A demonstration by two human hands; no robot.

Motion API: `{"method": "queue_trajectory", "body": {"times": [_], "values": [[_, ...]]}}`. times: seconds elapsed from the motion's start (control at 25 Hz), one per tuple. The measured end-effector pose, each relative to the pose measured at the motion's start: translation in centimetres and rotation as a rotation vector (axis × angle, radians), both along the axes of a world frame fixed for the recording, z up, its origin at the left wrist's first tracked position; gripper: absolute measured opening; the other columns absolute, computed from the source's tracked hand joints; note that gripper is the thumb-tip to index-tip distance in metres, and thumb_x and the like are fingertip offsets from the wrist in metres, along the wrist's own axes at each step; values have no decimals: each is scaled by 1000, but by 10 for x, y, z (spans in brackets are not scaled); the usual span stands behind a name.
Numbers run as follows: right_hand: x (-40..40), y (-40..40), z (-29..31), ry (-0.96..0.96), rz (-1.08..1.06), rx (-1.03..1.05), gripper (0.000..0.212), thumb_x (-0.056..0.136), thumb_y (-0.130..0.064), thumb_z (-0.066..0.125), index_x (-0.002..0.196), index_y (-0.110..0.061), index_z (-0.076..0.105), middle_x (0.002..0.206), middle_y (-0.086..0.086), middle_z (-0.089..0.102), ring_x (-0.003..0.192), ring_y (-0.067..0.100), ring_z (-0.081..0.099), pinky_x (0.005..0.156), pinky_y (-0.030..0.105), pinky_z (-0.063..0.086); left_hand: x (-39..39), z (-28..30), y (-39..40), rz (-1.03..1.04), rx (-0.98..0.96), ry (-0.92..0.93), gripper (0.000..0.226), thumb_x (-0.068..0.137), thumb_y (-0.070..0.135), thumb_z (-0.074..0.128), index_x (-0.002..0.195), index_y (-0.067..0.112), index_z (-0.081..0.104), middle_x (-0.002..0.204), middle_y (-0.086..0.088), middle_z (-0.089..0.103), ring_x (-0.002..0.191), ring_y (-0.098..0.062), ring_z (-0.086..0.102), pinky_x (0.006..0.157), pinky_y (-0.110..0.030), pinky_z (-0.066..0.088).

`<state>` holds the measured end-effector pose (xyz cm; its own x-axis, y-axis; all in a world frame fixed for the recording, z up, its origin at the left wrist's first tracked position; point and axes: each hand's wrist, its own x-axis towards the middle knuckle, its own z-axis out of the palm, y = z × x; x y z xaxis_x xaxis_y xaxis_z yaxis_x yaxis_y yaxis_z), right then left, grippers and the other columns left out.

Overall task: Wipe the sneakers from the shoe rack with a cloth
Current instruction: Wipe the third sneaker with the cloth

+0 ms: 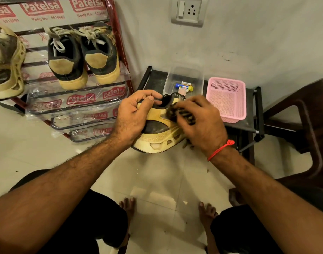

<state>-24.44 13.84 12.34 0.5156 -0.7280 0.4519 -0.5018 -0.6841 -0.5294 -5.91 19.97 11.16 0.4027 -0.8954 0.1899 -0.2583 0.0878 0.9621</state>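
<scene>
Shoe rack (118, 43) at left carries a dark pair (82, 57); beside it, above the floor, the left hand (133, 114) grips the tan sneaker (157, 138) with curled fingers, the right hand (202, 123) pressing a dark cloth (175, 112), blurred, on its side.

I'm in a home, in a corner of a room. At upper left stands my red shoe rack (118, 43), still in its printed plastic wrap, with sneakers (83, 57) on it. A wall socket (189, 11) sits at the top, a pink basket (226, 99) on a low black stand (257, 110) at right, and my bare feet (127, 203) rest on pale floor tiles (38, 153).
</scene>
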Motion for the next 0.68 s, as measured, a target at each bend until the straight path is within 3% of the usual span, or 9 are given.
{"method": "queue_trajectory", "body": {"times": [0.08,0.24,0.4,0.6,0.68], "values": [[1,6,-1,-12,4,-18,23,84,-16,72,107,-15,72,106,10,61,96,27,61,77,44,57,1,1,-1,27,-12,-21,27,99,23,52,105,8,74,108,-4,75,101,-22,71,95,-56,54],[9,44,1,126,277,-141,29,85,-30,65,110,-18,72,112,10,62,101,29,61,75,39,58,0,4,0,11,10,20,27,100,22,51,106,9,73,101,-9,76,97,-24,73,93,-54,55],[-8,-8,2,94,50,-65,26,85,-24,66,109,-17,72,106,11,61,96,29,60,72,46,58,3,4,-2,65,29,74,28,95,29,52,101,15,75,97,-8,78,97,-28,74,94,-58,54],[6,31,0,154,223,-172,25,83,-24,69,106,-16,73,109,13,63,100,31,61,75,35,54,0,5,2,92,32,72,27,98,24,51,103,12,74,95,-8,78,93,-25,74,90,-54,57],[-3,3,1,138,122,-118,25,82,-17,73,107,-16,73,107,13,62,98,32,61,76,39,56,1,6,1,83,27,71,26,99,22,50,101,12,75,96,-8,78,94,-26,75,91,-55,57]]}}
